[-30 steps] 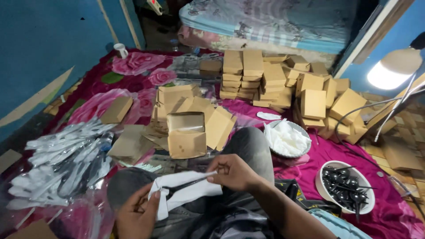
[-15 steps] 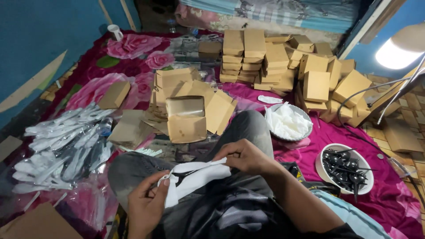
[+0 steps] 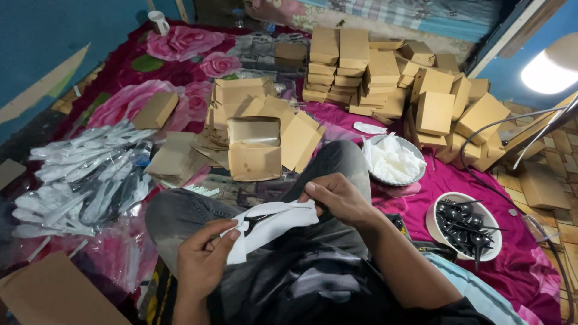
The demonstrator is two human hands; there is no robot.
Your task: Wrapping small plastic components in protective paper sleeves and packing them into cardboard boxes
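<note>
White napkin (image 3: 274, 222) with a black utensil (image 3: 253, 224) showing at its fold lies stretched across your lap, over the raised knee. Your left hand (image 3: 201, 265) pinches its lower end between thumb and fingers; your right hand (image 3: 337, 198) is closed on the upper end.

Ahead of your knees stands an open cardboard box (image 3: 254, 156), with flat box blanks (image 3: 174, 165) beside it and stacked closed boxes (image 3: 373, 72) further back. A pile of clear-wrapped cutlery packets (image 3: 84, 180) lies to your left. To your right sit a bowl of white napkins (image 3: 392, 159) and, nearer, a white bowl of black spoons (image 3: 465, 225). A lamp (image 3: 551, 69) glares at upper right. Nothing lies between your hands and the open box.

Against the frame one second back, the napkin is wrapped tighter around the utensil, and your hands sit slightly higher and closer together.
</note>
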